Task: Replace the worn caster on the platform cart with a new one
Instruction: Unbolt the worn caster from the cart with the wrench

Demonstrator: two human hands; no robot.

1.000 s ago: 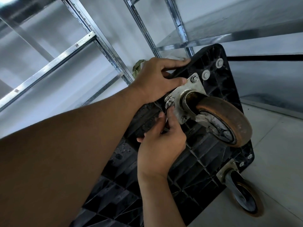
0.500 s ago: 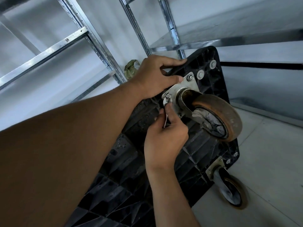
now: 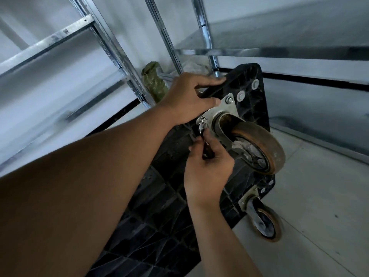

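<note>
Just beyond the fingers [image 3: 208, 137] of your right hand [image 3: 207, 166], which pinch a small metal tool [image 3: 201, 129] at a corner nut [image 3: 203, 121], the worn caster [image 3: 259, 144] sits bolted by its steel plate [image 3: 227, 108]. Your left hand [image 3: 187, 98] curls its fingers over the rim of the ribbed black cart [image 3: 159, 226]. Two orange-treaded casters show, the second caster [image 3: 265, 220] below your fingers; pale floor [image 3: 319, 196] lies to their right.

— Any room by the plate [image 3: 227, 108]?
— Right of the wheel [image 3: 261, 144], yes: open floor [image 3: 319, 196].
— And the bolt [image 3: 203, 121]?
— Crowded. Left hand [image 3: 189, 98] grips the cart [image 3: 251, 108] edge just above; right hand [image 3: 207, 168] holds a tool [image 3: 201, 129] on it from below. Shelf posts [image 3: 119, 64] and a bag [image 3: 153, 82] stand close behind.
</note>
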